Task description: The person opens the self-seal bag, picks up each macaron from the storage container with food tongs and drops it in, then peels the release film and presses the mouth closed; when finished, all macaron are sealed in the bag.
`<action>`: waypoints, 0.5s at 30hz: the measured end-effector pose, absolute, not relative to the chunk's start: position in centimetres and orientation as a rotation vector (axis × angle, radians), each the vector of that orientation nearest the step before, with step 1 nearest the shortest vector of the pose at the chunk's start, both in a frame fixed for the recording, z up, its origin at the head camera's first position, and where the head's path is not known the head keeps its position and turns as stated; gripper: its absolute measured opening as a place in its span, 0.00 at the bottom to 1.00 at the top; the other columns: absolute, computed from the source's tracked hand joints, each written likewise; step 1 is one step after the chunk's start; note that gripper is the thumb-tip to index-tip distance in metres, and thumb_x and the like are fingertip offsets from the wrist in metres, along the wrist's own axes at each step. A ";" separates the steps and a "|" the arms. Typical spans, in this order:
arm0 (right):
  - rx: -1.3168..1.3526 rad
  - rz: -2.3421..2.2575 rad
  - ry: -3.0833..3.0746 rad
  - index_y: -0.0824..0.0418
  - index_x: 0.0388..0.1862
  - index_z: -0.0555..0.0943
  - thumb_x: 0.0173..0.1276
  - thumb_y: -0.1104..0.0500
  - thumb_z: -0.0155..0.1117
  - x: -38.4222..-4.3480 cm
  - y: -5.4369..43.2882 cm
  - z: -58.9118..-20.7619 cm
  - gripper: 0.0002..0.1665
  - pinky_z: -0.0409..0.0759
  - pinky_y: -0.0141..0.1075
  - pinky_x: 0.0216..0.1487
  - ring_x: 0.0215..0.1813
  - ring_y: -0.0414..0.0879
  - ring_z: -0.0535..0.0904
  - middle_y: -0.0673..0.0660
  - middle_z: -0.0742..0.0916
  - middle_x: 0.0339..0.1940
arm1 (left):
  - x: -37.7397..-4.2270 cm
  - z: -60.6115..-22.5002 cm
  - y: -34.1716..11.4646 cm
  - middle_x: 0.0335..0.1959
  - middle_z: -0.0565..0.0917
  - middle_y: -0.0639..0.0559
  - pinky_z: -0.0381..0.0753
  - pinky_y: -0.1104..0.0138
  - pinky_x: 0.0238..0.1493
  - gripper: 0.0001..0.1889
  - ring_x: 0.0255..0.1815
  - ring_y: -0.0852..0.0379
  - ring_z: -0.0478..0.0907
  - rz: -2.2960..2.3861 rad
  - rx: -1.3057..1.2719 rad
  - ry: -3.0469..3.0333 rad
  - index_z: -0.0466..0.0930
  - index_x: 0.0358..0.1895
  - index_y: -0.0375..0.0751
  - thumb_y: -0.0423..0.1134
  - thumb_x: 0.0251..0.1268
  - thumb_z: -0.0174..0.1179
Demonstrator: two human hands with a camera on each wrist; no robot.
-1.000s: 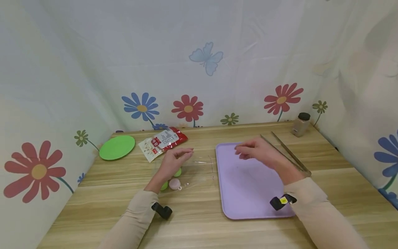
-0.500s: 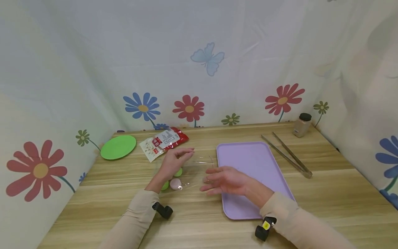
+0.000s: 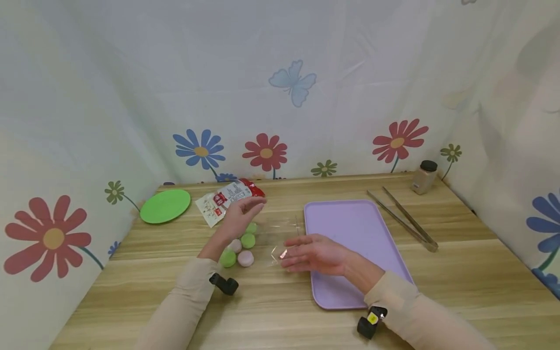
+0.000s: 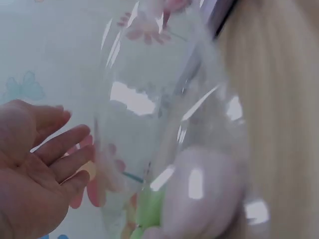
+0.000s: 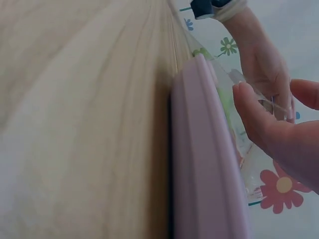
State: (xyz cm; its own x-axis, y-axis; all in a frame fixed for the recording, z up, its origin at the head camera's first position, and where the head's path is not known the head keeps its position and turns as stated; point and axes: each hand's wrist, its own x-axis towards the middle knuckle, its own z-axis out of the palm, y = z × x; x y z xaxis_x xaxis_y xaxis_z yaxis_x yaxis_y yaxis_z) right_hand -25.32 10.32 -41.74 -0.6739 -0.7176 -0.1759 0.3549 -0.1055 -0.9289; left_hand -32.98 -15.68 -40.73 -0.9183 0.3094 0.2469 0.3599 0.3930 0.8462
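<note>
A clear plastic bag (image 3: 276,233) lies on the table, with several round green pieces (image 3: 248,240) and pink pieces (image 3: 246,258) at its left end. My left hand (image 3: 236,218) hovers over that end with relaxed, slightly bent fingers. In the left wrist view nothing is in its palm, and the bag (image 4: 199,124) stands to its side with a pink piece (image 4: 202,194) showing through. My right hand (image 3: 319,255) is at the bag's right end, fingers loosely extended. Its fingertips overlap the shiny film there. The purple tray (image 3: 350,223) lies partly under this hand.
Behind the left hand lies a red and white food packet (image 3: 229,197). A green plate (image 3: 165,206) is at the far left. Metal tongs (image 3: 407,221) rest right of the tray, and a black-lidded jar (image 3: 424,177) stands at the back right.
My right hand has swung left from over the tray to the bag's right end, its fingers spreading. My left hand has lifted slightly up and left, leaving more of the round pieces visible.
</note>
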 end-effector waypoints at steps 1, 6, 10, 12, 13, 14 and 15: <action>-0.417 -1.856 1.444 0.80 0.73 0.53 0.77 0.67 0.48 -25.3 10.4 -41.7 0.32 0.72 0.52 0.68 0.64 0.63 0.77 0.76 0.77 0.64 | -33.5 -40.5 -15.8 0.59 0.82 0.43 0.78 0.54 0.62 0.18 0.61 0.48 0.78 -1.544 -0.633 -2.616 0.78 0.63 0.36 0.40 0.77 0.56; -0.439 -1.805 1.517 0.80 0.72 0.56 0.77 0.65 0.51 -25.2 10.4 -41.7 0.32 0.74 0.50 0.66 0.65 0.61 0.77 0.74 0.77 0.64 | -36.3 -40.4 -16.3 0.60 0.81 0.38 0.80 0.55 0.59 0.21 0.60 0.46 0.79 -1.153 -0.749 -2.971 0.71 0.68 0.31 0.34 0.77 0.53; -0.452 -1.769 1.548 0.80 0.72 0.58 0.77 0.63 0.53 -25.2 10.3 -41.8 0.32 0.74 0.50 0.66 0.65 0.59 0.77 0.74 0.76 0.65 | -37.4 -40.5 -16.6 0.57 0.82 0.40 0.79 0.55 0.59 0.20 0.53 0.50 0.80 -0.913 -0.793 -3.161 0.74 0.65 0.30 0.37 0.76 0.54; -0.472 -1.752 1.577 0.80 0.71 0.59 0.76 0.64 0.53 -25.3 10.4 -41.9 0.31 0.75 0.51 0.66 0.64 0.59 0.78 0.74 0.78 0.64 | -37.7 -40.6 -16.7 0.53 0.84 0.43 0.79 0.56 0.57 0.17 0.49 0.53 0.80 -0.878 -0.814 -3.194 0.79 0.60 0.32 0.38 0.75 0.56; -0.477 -1.745 1.598 0.81 0.70 0.60 0.76 0.64 0.54 -25.3 10.4 -41.9 0.31 0.76 0.50 0.65 0.62 0.58 0.79 0.74 0.79 0.62 | -37.9 -40.8 -16.9 0.50 0.85 0.45 0.80 0.58 0.55 0.16 0.46 0.54 0.80 -0.873 -0.820 -3.202 0.81 0.58 0.34 0.38 0.74 0.58; -0.482 -1.737 1.621 0.81 0.70 0.61 0.75 0.64 0.55 -25.4 10.5 -41.9 0.31 0.77 0.50 0.64 0.60 0.57 0.81 0.73 0.81 0.60 | -37.9 -40.9 -17.1 0.48 0.86 0.48 0.80 0.59 0.53 0.15 0.43 0.56 0.79 -0.876 -0.816 -3.212 0.83 0.55 0.35 0.39 0.73 0.59; -0.484 -1.730 1.644 0.81 0.69 0.62 0.74 0.65 0.57 -25.5 10.6 -41.9 0.31 0.78 0.50 0.62 0.58 0.56 0.82 0.72 0.82 0.59 | -37.9 -41.0 -17.3 0.45 0.86 0.49 0.80 0.60 0.52 0.13 0.42 0.56 0.79 -0.890 -0.801 -3.231 0.85 0.53 0.37 0.40 0.72 0.60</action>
State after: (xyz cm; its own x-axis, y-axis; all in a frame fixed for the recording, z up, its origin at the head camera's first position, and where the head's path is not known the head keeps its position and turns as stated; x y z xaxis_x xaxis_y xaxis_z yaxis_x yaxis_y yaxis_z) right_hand -25.45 10.58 -41.90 -0.6907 -0.6977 -0.1898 0.2251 0.0420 -0.9734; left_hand -37.86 -17.33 -41.00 -0.8485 0.5032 -0.1637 0.3485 0.7642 0.5427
